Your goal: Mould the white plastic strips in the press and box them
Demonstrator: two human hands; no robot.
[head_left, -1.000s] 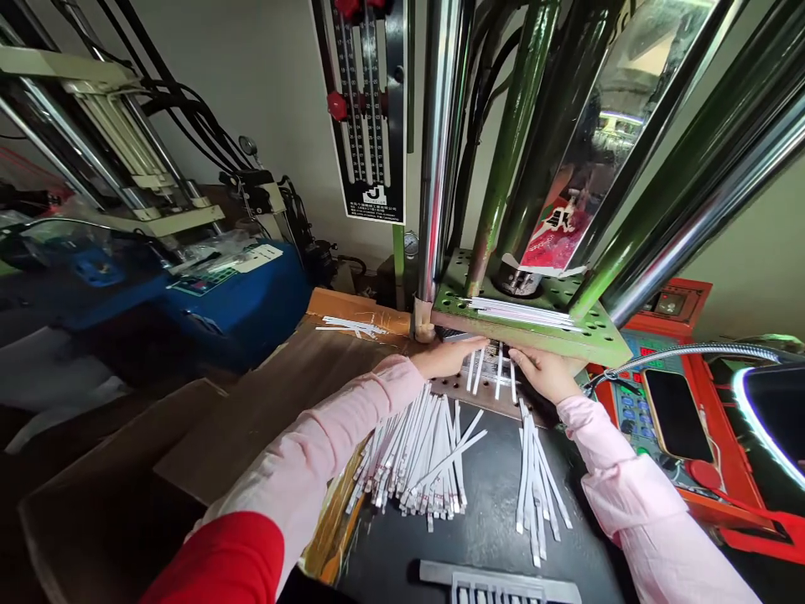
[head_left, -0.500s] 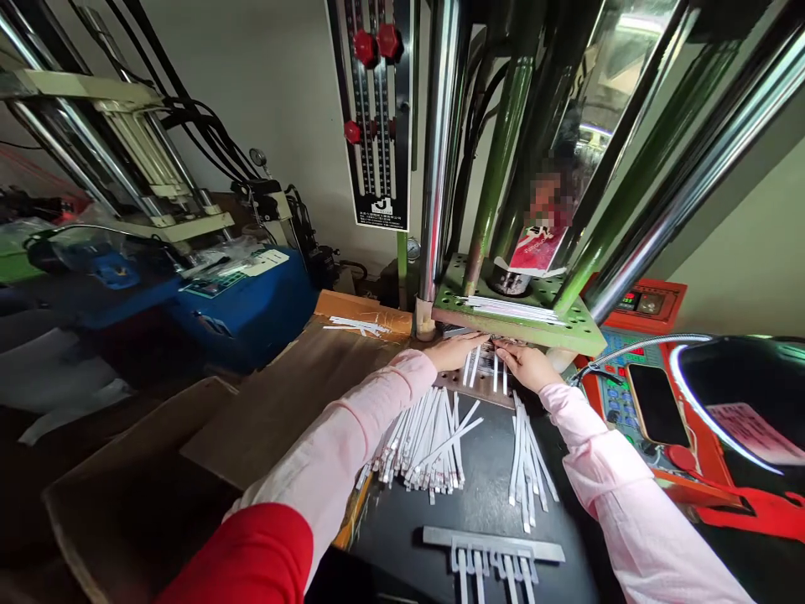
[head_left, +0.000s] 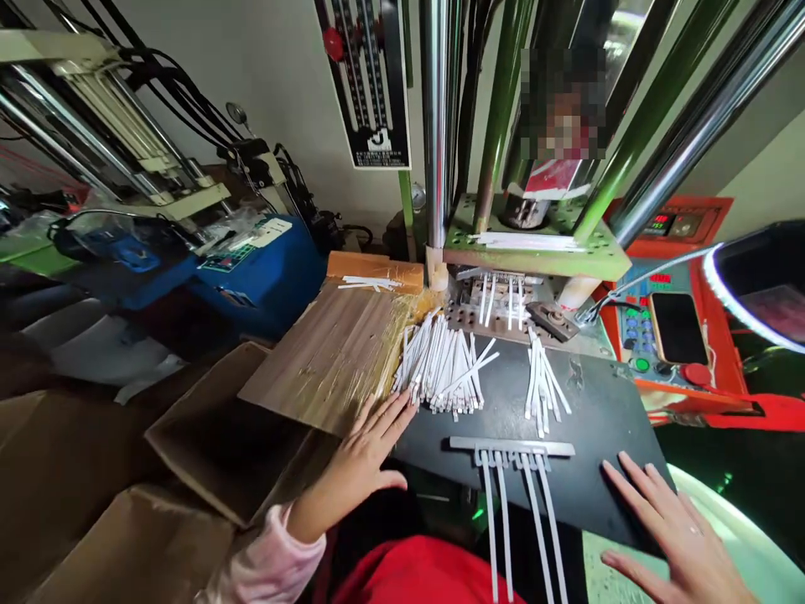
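Fingers spread, my left hand [head_left: 368, 453] is beside the near left edge of a large pile of thin white strips [head_left: 444, 365]. Over the right front of the black work surface [head_left: 591, 394], my right hand [head_left: 676, 524] is open, holding nothing. A smaller fan of white strips [head_left: 544, 382] lies to the right of the pile. Between my hands lies a grey metal bar [head_left: 512, 446] with several long strips hanging from it past the table edge. Farther back, several strips stick out of the metal mould [head_left: 503, 294] beneath the green press plate [head_left: 547, 252].
A control panel [head_left: 641, 335] with a phone [head_left: 679, 327] stands at the right, near a ring lamp [head_left: 755, 289]. Left of the strips is a wooden board [head_left: 320, 352], with open cardboard boxes [head_left: 207, 419] below. A chrome column [head_left: 435, 126] rises beside the press plate.
Both hands have come back from the mould toward me, the left to the pile's near edge, the right to the table's right front. The view has tilted downward.
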